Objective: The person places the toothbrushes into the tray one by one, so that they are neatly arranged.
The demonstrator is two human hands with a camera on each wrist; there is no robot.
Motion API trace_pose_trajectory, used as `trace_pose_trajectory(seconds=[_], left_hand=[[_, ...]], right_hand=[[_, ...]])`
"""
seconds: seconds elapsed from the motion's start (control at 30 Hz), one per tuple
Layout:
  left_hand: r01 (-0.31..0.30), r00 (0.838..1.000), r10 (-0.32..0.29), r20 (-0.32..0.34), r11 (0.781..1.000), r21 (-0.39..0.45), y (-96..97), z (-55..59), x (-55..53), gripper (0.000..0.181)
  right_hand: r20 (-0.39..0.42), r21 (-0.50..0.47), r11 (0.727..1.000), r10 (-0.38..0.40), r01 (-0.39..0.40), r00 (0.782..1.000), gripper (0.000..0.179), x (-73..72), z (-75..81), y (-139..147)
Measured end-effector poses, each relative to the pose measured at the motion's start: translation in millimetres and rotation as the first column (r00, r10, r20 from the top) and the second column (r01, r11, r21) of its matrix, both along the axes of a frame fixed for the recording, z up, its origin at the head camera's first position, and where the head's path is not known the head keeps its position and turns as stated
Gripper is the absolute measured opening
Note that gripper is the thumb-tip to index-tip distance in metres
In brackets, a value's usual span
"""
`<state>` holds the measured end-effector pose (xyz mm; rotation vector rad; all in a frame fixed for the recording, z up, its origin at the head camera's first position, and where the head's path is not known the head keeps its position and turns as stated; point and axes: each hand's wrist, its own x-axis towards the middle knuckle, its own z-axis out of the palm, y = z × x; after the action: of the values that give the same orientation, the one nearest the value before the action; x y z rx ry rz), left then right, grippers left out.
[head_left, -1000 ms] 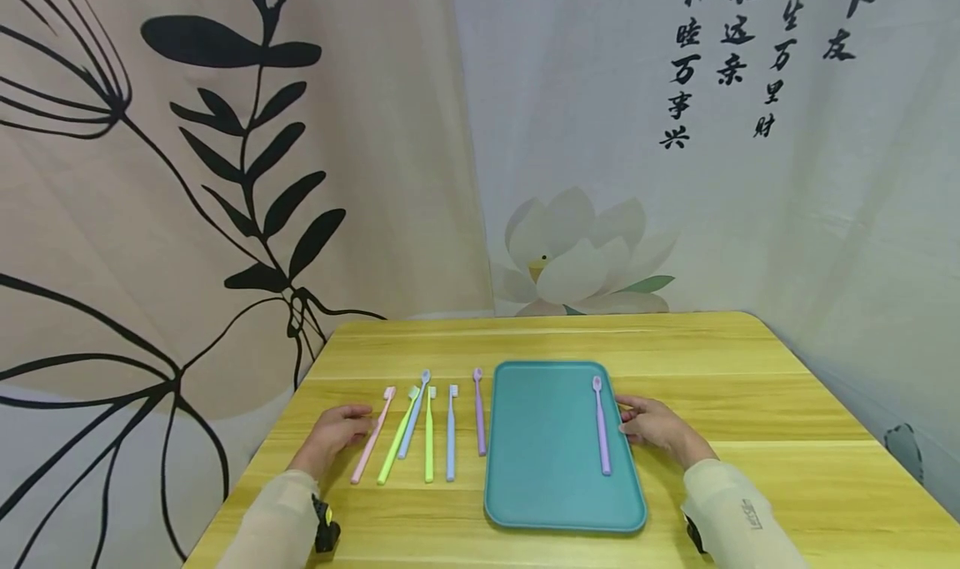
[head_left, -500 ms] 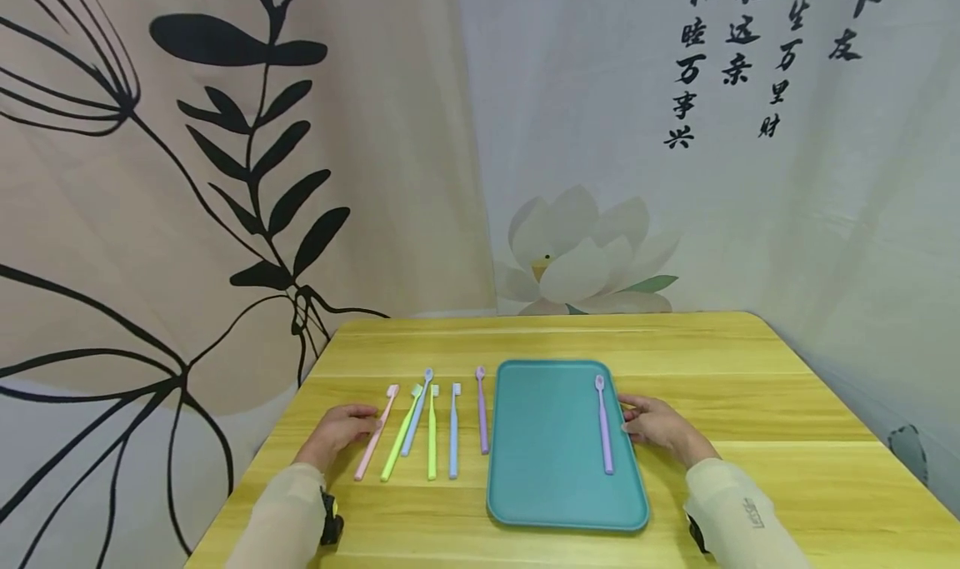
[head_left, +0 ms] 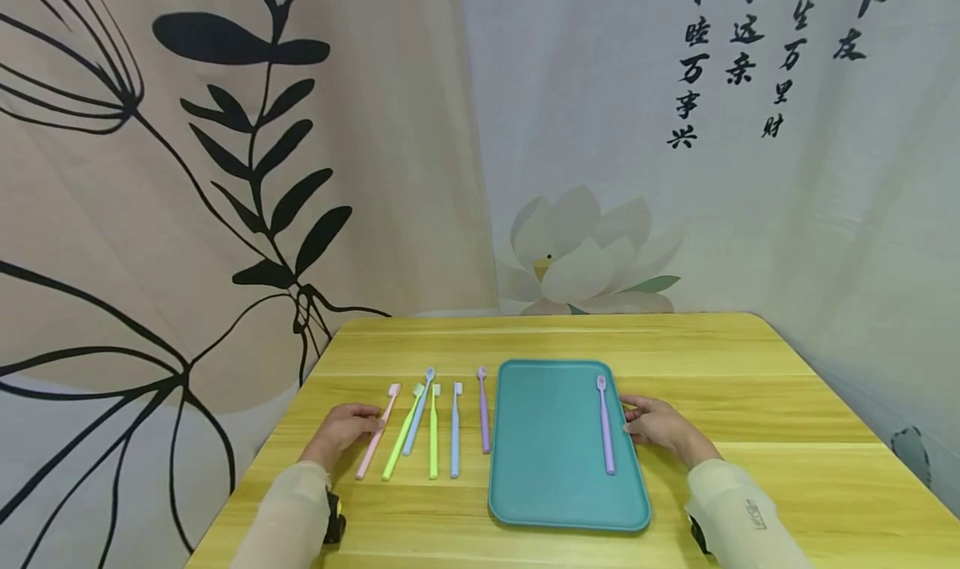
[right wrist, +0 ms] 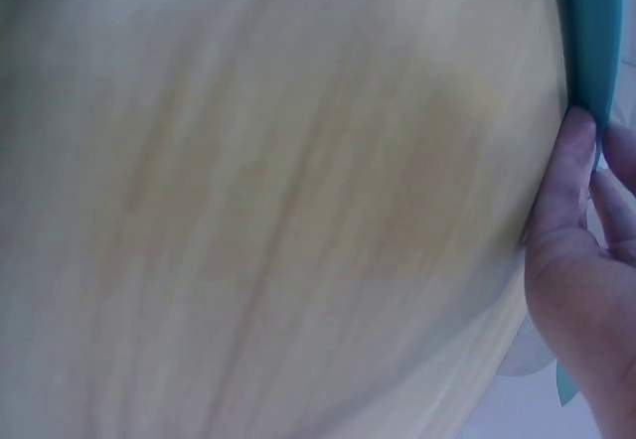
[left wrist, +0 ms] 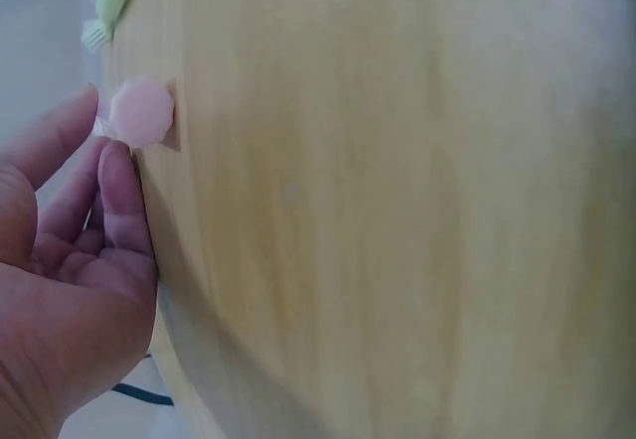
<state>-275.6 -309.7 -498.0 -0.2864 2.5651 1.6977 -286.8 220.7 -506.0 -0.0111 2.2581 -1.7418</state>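
A pink toothbrush (head_left: 378,431) lies slanted at the left of a row of toothbrushes. My left hand (head_left: 341,431) is beside it, with its fingertips at the handle. In the left wrist view, the handle's rounded end (left wrist: 142,113) shows beyond the thumb and fingers of the left hand (left wrist: 89,230), which look slightly apart. On the right, my right hand (head_left: 663,427) holds the right edge of a teal tray (head_left: 555,469). The right wrist view has the rim (right wrist: 593,42) between digits of that hand (right wrist: 576,260). A purple toothbrush (head_left: 606,431) lies on the tray.
Between the pink toothbrush and the tray lie two green ones (head_left: 402,436) (head_left: 433,436), two blue ones (head_left: 418,419) (head_left: 455,436) and another purple toothbrush (head_left: 484,415). They rest on a wooden table (head_left: 712,344), with a printed curtain (head_left: 397,136) behind it.
The head view has shifted slightly. My left fingertips have come a little closer over the pink toothbrush. The right hand and tray keep their places.
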Motion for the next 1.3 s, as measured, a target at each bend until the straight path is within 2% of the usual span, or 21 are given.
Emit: trace_pose_trajectory(seconds=[0.2,0.57,0.73,0.87,1.3], left_hand=[[-0.01,1.0,0.01,0.005,1.0,-0.019,5.4,1.2,1.3,0.032],[-0.022,0.999,0.019,-0.029,0.993,-0.118,14.1,-2.4,2.0,0.025],[-0.069,0.997,0.059,-0.048,0.972,-0.226,16.6,-3.2,-0.7,0.023],[-0.084,0.996,0.075,-0.047,0.961,-0.264,17.2,-2.2,-1.7,0.023],[-0.138,0.99,0.135,-0.033,0.982,-0.132,18.1,10.7,-5.9,0.028]], right_hand=[[0.007,0.007,1.0,-0.008,0.008,1.0,0.061,0.2,-0.2,0],[0.015,-0.003,1.0,-0.013,0.013,1.0,0.062,1.1,-3.0,1],[0.013,0.004,1.0,-0.014,0.014,1.0,0.061,2.2,-2.4,2],[0.009,0.014,1.0,-0.01,0.01,1.0,0.061,2.9,-1.7,1],[0.008,0.015,1.0,-0.015,0.015,1.0,0.06,0.8,1.3,0]])
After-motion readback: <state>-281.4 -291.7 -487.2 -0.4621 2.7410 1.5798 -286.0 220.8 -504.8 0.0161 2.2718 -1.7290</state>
